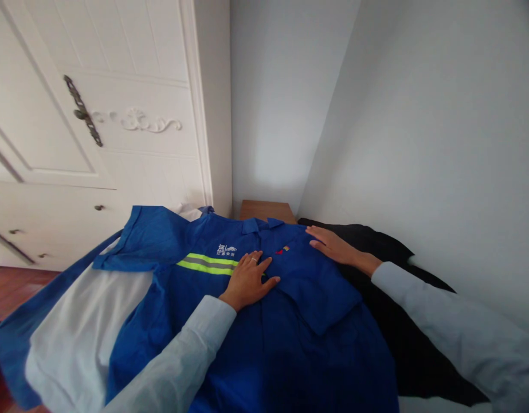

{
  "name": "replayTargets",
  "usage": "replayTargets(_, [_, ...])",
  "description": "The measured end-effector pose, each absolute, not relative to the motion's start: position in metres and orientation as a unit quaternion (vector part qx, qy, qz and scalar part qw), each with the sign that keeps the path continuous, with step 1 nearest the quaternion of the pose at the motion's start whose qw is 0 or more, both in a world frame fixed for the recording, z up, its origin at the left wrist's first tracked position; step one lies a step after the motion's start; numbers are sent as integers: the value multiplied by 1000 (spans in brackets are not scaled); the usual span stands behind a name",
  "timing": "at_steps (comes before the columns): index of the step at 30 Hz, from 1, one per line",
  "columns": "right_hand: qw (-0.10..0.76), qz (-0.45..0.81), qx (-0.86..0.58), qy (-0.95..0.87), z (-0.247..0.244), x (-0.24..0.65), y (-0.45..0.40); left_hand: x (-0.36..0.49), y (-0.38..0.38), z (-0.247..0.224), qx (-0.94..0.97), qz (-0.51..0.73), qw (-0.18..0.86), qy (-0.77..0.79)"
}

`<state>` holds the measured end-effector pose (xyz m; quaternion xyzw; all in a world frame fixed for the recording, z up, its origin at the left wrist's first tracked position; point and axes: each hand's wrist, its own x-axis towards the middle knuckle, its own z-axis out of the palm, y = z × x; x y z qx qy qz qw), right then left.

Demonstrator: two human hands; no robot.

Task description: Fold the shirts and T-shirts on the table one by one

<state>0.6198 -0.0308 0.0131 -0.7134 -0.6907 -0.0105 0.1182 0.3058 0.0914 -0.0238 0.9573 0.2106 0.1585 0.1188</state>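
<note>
Resting on the blue shirt (pixel 242 350), the left hand (pixel 249 280) is on the near side of the collar (pixel 250 226), close to the middle line of the front. The right hand (pixel 335 245) is to the right of the collar, with its fingers at the shoulder edge. The two hands are apart, fingers loose, and I can't see either one pinching the cloth. The shirt lies right under both hands, its long way running from the collar toward the person. One sleeve (pixel 139 244) sticks out left of the collar; a blue flap (pixel 320 304), which looks like folded cloth, lies on the near right side of it. Just below the collar, to the left, are white marks (pixel 227 250) that look like Chinese writing, too small to read for sure. Below the collar, to the right, is a little red and yellow badge (pixel 283 250); I see no words on it
</note>
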Motion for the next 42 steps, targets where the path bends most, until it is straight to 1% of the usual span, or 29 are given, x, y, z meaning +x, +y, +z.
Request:
replayTargets(3, [96, 61, -694, -711, 8, 586, -58, 306, 94, -28, 960, 155, 108, 208])
replayTargets(6, [99, 113, -711, -687, -3, 572, -90, 307, 96, -32, 961, 159, 102, 204])
replayTargets(12, [109, 134, -748, -640, -8, 567, -143, 309, 95, -31, 960, 157, 100, 208])
replayTargets(15, [128, 140, -768, -612, -6, 560, -162, 309, 93, -29, 962, 152, 91, 208])
replayTargets(21, [153, 89, -800, -573, -7, 547, -187, 310, 94, -29, 962, 155, 85, 208])
replayTargets(29, [184, -34, -752, -632, -14, 543, -192, 310, 96, -31, 957, 177, 92, 210])
replayTargets(32, [170, -74, -729, -659, -14, 544, -197, 310, 96, -31, 956, 182, 95, 211])
replayTargets(35, [119, -109, -719, -676, -6, 544, -201, 310, 95, -29, 957, 175, 91, 213])
replayTargets(38, [87, -108, -708, -692, 7, 544, -199, 310, 95, -28, 959, 167, 90, 212])
replayTargets(42, [115, -55, -684, -718, 31, 542, -185, 309, 93, -27, 957, 168, 96, 217])
